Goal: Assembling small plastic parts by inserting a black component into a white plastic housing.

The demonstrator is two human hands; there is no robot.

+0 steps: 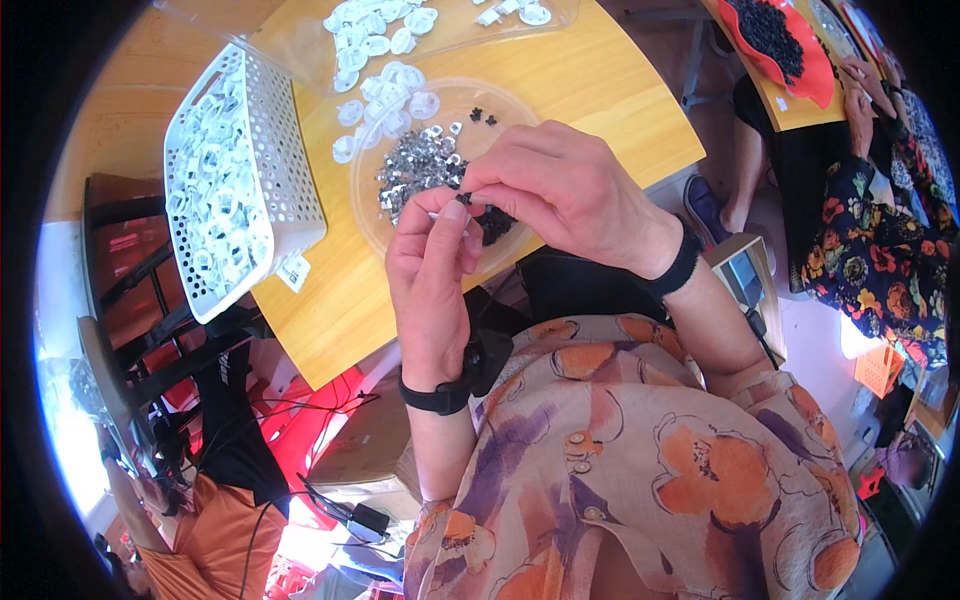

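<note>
My left hand (432, 270) and my right hand (560, 185) meet over a clear round dish (372, 215) on a wooden table (590, 80). Between the fingertips of both hands sits a small black part (463, 198) on a small white piece (450, 212) pinched in my left fingers. The dish holds a heap of small shiny metal parts (415, 165), several white plastic caps (395, 95) and small black bits (495, 222). Both wrists wear black bands.
A white perforated basket (285, 170) full of white plastic parts stands left of the dish. A clear bag of white caps (370, 30) lies behind it. At the right, another person in flowered clothes sits by a red tray (815, 70) of black bits.
</note>
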